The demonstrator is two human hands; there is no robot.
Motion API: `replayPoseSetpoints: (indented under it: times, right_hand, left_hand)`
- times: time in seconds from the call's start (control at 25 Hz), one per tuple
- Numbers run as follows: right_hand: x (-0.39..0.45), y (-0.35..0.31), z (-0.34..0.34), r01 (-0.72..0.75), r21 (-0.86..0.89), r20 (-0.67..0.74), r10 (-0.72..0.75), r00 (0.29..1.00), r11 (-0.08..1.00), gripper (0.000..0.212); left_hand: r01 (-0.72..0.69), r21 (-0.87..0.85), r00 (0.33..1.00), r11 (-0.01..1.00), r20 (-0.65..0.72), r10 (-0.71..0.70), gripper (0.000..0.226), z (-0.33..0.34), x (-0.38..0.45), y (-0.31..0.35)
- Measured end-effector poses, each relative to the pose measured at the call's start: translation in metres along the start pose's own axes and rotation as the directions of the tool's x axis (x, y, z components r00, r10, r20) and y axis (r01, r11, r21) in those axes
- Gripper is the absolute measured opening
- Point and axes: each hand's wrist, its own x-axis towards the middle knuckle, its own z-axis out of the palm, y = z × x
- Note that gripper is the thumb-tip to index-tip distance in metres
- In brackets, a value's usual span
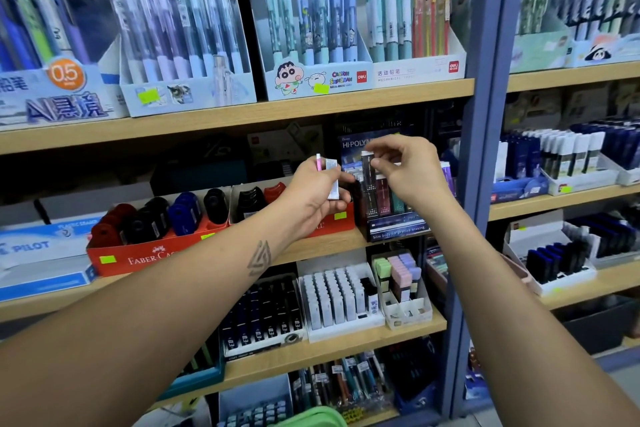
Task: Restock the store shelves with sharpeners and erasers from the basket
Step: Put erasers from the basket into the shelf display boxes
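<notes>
While the right hand pinches a dark slim eraser into the Hi-Polymer display box on the middle shelf, the left hand grips spare erasers, so restocking looks midway, with the green basket below.

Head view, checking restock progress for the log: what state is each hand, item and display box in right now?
Left hand: grips slim packaged erasers, upright.
Right hand: fingers pinch a dark slim eraser at the Hi-Polymer display box.
Hi-Polymer display box: partly filled, upright.
Red Faber-Castell box: holds sharpeners.
</notes>
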Motion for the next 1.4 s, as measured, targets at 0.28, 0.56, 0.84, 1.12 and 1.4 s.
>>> replayPoseSetpoints:
  times: [0.28, 0.56, 0.84, 1.12, 1.4]
  right_hand:
    - [0.0, 0.005, 0.004, -0.036, 0.093, 0.034, 0.033, 0.999, 0.995, 0.023]
    - [0.001, -0.001, -0.006, 0.013, -0.082, 0.135, -0.002, 0.991, 0.997, 0.024]
    - [-0.006, 0.0, 0.001, 0.099, -0.214, 0.143, -0.069, 0.987, 0.972, 0.066]
    - [-0.007, -0.002, -0.004, 0.105, -0.289, 0.139, -0.067, 0.988, 0.952, 0.066]
    - [-0.006, 0.002, 0.002, 0.185, -0.406, 0.235, -0.094, 0.967, 0.895, 0.062]
  left_hand:
    - [-0.02, 0.001, 0.999, 1.0, 0.032, 0.02, 0.011, 0.001, -0.002, -0.001]
    - [-0.028, -0.036, 1.0, 0.999, 0.008, 0.028, 0.008, 0.0, -0.003, -0.001]
    - [-0.041, -0.043, 0.999, 0.998, -0.01, 0.04, 0.01, -0.001, -0.007, 0.002]
    - [-0.05, 0.023, 0.999, 0.999, -0.012, 0.05, 0.01, 0.001, -0.014, 0.003]
    - [-0.055, 0.037, 0.998, 0.998, 0.013, 0.054, 0.012, 0.0, -0.016, 0.0]
